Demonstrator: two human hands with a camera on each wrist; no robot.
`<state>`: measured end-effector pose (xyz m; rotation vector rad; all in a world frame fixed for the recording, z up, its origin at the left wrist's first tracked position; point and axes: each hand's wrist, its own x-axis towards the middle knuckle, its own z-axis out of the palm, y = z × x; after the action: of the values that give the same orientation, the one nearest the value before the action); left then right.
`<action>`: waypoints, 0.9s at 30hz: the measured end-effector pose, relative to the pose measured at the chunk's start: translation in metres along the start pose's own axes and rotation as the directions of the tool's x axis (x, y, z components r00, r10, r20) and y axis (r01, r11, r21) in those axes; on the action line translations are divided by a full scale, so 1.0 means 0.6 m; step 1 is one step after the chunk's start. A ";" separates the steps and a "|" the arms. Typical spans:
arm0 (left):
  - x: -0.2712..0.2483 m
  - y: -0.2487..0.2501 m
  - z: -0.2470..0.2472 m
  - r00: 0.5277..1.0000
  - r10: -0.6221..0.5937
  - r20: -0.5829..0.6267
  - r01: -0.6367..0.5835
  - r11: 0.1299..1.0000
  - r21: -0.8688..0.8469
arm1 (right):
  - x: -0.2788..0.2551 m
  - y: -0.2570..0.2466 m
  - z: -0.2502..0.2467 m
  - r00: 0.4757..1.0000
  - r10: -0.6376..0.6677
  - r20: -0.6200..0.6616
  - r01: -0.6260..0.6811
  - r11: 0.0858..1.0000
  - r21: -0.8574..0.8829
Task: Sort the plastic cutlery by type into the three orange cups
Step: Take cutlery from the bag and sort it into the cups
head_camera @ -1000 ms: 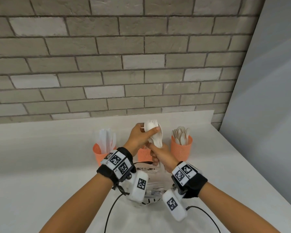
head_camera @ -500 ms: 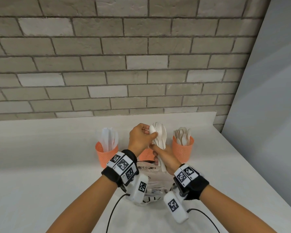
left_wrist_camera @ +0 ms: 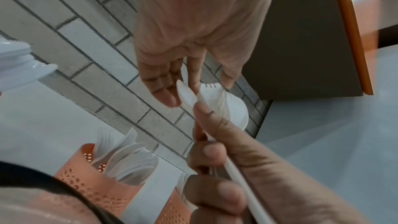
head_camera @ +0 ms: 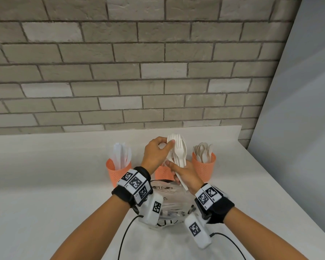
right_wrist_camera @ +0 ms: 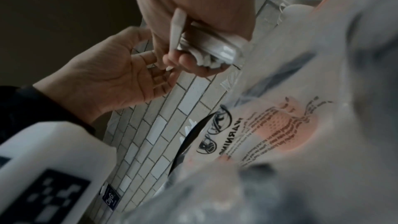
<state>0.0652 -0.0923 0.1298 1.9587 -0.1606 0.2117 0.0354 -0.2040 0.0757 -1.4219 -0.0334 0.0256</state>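
At the centre of the head view, just above the middle orange cup (head_camera: 162,172), a bundle of white forks (head_camera: 178,151) is held upright, tines up. A change is to be noted against a second ago: the bundle was then capped and partly hidden by the left hand (head_camera: 156,154); now that hand's thumb and fingertips are pinched on one piece at the bundle's left edge, and the tines are fanned in plain sight. The handles are wrapped tight by the right hand (head_camera: 186,175). Judged from this, the forks are being squared up, or one is being picked off, before a drop into the middle cup, which would be the last type to sort.

Counts now. Three orange cups are seen: the left cup (head_camera: 117,171) with knives (head_camera: 121,154), the right cup (head_camera: 204,167) with spoons (head_camera: 203,152), the middle one mostly hidden by the hands. Two hands are at work. One clear plastic bag (head_camera: 167,196) lies in the lower centre, under the wrists. The forks in hand may number five or six; they overlap too closely for a firm count.
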 end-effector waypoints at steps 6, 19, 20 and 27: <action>0.009 0.003 0.002 0.994 -0.021 -0.111 0.039 0.986 0.161 | -0.004 0.009 -0.004 1.000 -0.009 -0.007 0.009 1.000 -0.022; 0.042 0.049 -0.041 0.961 -0.124 -0.245 -0.003 0.887 -0.461 | -0.009 0.016 -0.014 0.999 0.003 -0.041 -0.006 0.998 -0.062; 0.042 0.054 -0.047 0.957 -0.138 -0.256 -0.014 0.857 -0.515 | -0.010 0.016 -0.014 0.999 -0.005 -0.046 0.002 0.998 -0.063; 0.004 0.028 -0.005 0.996 -0.064 -0.068 0.056 0.992 -0.114 | -0.005 0.000 -0.004 0.977 -0.096 -0.191 0.081 0.993 -0.083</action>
<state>0.0638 -0.0963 0.1463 1.8390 -0.0655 0.2278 0.0322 -0.2064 0.0753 -1.4908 0.0646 -0.1904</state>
